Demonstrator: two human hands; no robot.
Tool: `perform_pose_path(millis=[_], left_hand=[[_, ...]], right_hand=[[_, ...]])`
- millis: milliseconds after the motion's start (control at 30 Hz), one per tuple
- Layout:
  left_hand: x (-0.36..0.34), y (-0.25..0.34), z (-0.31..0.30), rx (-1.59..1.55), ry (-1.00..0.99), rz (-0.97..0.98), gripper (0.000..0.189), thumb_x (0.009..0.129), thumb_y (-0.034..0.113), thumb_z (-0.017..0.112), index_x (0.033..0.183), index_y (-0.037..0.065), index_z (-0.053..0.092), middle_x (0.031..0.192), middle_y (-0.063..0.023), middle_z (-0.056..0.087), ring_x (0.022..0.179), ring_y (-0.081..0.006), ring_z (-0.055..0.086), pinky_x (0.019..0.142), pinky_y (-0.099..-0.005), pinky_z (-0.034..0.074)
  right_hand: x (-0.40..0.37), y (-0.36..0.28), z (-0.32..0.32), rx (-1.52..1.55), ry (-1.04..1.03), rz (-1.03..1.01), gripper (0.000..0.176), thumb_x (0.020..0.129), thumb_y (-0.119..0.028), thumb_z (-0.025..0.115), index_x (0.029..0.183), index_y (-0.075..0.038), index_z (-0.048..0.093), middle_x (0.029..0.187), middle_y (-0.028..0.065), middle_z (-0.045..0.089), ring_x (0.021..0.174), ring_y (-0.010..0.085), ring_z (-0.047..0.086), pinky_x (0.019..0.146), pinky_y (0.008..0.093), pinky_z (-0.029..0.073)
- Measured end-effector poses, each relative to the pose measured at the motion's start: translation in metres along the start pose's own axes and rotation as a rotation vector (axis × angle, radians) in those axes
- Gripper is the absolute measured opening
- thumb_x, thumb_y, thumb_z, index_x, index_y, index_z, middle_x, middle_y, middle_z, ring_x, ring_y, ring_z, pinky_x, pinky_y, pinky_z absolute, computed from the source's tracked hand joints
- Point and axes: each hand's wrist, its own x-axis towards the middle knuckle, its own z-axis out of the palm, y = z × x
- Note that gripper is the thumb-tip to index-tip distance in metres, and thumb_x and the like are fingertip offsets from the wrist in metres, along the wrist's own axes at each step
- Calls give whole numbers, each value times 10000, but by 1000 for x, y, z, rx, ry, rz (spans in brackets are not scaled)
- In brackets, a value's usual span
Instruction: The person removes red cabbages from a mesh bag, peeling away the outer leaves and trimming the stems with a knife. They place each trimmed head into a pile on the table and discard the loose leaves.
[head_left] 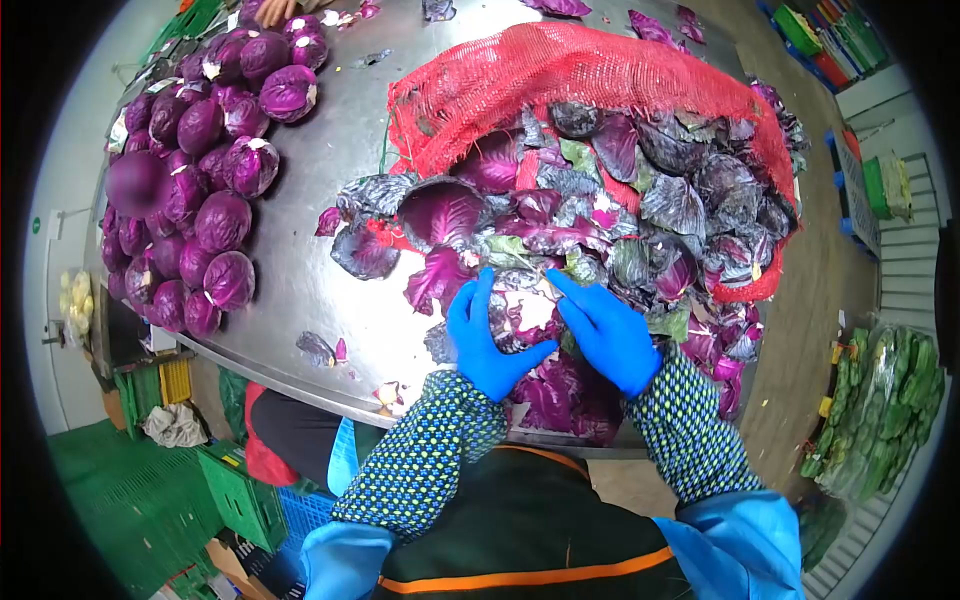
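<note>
Both hands wear blue gloves and reach into a heap of loose red cabbage leaves (540,225) at the near edge of the table. My left hand (490,340) is open, thumb and fingers spread apart over the leaves. To its right, my right hand (608,340) has its fingers stretched out, the tips touching leaf scraps; no firm grip shows. Purple leaves (568,395) lie below and between the hands. Behind the heap lies a red mesh bag (560,70), its mouth facing me, with dark outer leaves (675,205) spilling out.
Many trimmed red cabbages (200,125) are piled on the left of the metal table (330,120). Another person's hand (275,12) shows at the top left. Green crates (235,495) stand at lower left. Bagged green vegetables (880,410) sit at the right.
</note>
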Motion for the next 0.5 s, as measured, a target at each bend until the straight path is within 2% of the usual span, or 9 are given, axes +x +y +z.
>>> perform_pose_path(millis=[100,133,167,233,300,367,400,433,500], left_hand=[[3,3,7,32,32,-19,1089,521,317,875,1403,99,275,1303,-230,291,1182,-381,340,1006,-471,329],[4,2,7,44,27,-14,1066,530,305,872,1394,93,285,1299,-217,306,1196,-370,337,1016,-464,316],[1,2,4,63,15,-16,1044,538,294,869,1384,86,295,1295,-204,321,1211,-358,335,1027,-456,303],[-7,-15,4,14,37,84,1030,540,281,867,1374,64,304,1295,-198,341,1218,-359,347,1043,-446,292],[-6,-26,-1,-24,-27,45,1043,553,247,867,1388,56,273,1316,-202,347,1230,-331,370,1042,-445,308],[-3,-37,0,-305,-131,-51,1055,572,177,861,1401,35,224,1331,-186,355,1225,-286,398,1026,-431,342],[-1,-38,0,-409,-169,-121,1056,574,151,859,1401,28,215,1327,-179,363,1222,-277,401,1022,-419,350],[-2,-36,-4,-411,-175,-125,1054,572,149,860,1400,26,218,1326,-176,367,1225,-278,398,1025,-415,347],[-3,-30,-16,-284,-186,-27,1036,562,190,867,1381,30,255,1306,-179,375,1226,-296,384,1032,-414,333]], right_hand=[[19,3,-6,-151,-223,38,419,933,-304,447,1343,-222,428,846,161,604,773,321,621,652,419,487],[31,2,-17,-135,-370,164,434,954,-392,387,1326,-181,460,1071,227,601,986,360,595,812,411,476],[51,0,-27,-71,-457,433,447,965,-396,349,1336,-165,444,1138,226,578,1040,376,571,875,417,458],[50,84,-10,-108,-307,242,436,972,-329,321,1371,-162,374,1099,231,591,945,359,610,831,422,481],[41,61,9,277,-175,152,478,928,-322,489,1349,-109,413,1141,209,586,1012,300,597,892,372,449],[28,23,20,288,-16,82,524,853,-338,618,1305,-113,478,1064,188,614,978,294,600,896,364,440],[27,11,28,267,100,20,473,809,-344,667,1197,-95,561,978,164,630,889,274,620,837,357,469],[27,12,28,270,103,18,473,809,-344,667,1197,-95,561,978,164,630,889,274,620,837,357,469],[32,14,26,363,-66,312,376,811,-322,659,1091,-80,593,916,142,644,823,251,636,763,352,493]])
